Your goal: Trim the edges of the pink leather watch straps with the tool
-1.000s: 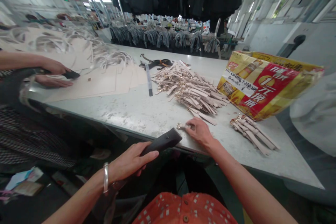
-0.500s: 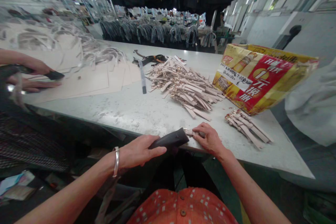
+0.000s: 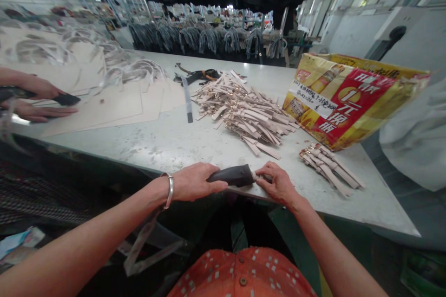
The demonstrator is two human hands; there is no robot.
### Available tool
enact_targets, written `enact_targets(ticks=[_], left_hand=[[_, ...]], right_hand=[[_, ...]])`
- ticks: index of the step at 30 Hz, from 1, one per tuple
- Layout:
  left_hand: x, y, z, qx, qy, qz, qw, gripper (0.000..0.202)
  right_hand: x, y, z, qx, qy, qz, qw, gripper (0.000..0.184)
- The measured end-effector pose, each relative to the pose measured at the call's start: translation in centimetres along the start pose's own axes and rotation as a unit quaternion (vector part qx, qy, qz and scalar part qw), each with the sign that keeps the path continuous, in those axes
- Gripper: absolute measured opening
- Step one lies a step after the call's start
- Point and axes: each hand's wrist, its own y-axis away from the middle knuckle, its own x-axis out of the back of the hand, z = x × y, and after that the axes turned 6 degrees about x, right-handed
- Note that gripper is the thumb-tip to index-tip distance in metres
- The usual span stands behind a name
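My left hand (image 3: 196,181) is wrapped round a black hand-held tool (image 3: 234,176) shaped like an electric clipper. A light ribbon-like cord (image 3: 139,250) hangs below my left wrist. The tool's front end meets a small pale strap (image 3: 259,177) at the table's front edge. My right hand (image 3: 277,183) pinches that strap, and its fingers cover most of it. Beyond my hands lies a large heap of pale straps (image 3: 256,118) with gold-coloured metal fittings. A smaller bundle of such straps (image 3: 329,167) rests to the right of my right hand.
A yellow and red carton (image 3: 343,102) stands at the table's right side. A grey ruler-like strip (image 3: 187,101) lies left of the heap, with dark straps (image 3: 198,75) behind. At left, a co-worker's hands (image 3: 38,97) hold a similar black tool over pale flat sheets (image 3: 104,109).
My left hand has moved right and slightly up with the black tool, bringing its end against the strap. My right hand stays nearly in place, pinching the strap.
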Motion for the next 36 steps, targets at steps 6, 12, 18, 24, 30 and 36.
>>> enact_targets(ticks=[6, 12, 18, 24, 30, 36], left_hand=[[0.7, -0.1, -0.3, 0.005, -0.002, -0.01, 1.0, 0.043], [0.1, -0.6, -0.2, -0.012, 0.028, -0.025, 0.999, 0.041], [0.2, -0.5, -2.2, 0.017, 0.068, -0.057, 0.996, 0.043], [0.0, -0.8, -1.7, -0.005, 0.06, -0.04, 0.997, 0.042], [0.2, -0.9, -1.3, -0.009, 0.048, -0.035, 0.998, 0.042], [0.1, -0.8, -1.3, -0.007, 0.051, -0.04, 0.998, 0.043]], right_hand=[[0.0, 0.0, -0.2, -0.002, 0.003, 0.001, 1.0, 0.017], [-0.1, 0.1, -0.3, -0.003, -0.003, 0.011, 1.0, 0.015], [-0.3, 0.2, -0.3, 0.0, -0.007, 0.046, 0.999, 0.022], [-0.6, 0.2, -0.1, 0.014, -0.003, 0.053, 0.998, 0.015], [-0.6, 0.0, -0.4, 0.033, 0.003, 0.057, 0.998, 0.007], [-0.5, -0.5, -0.9, 0.001, 0.009, 0.032, 0.999, 0.007]])
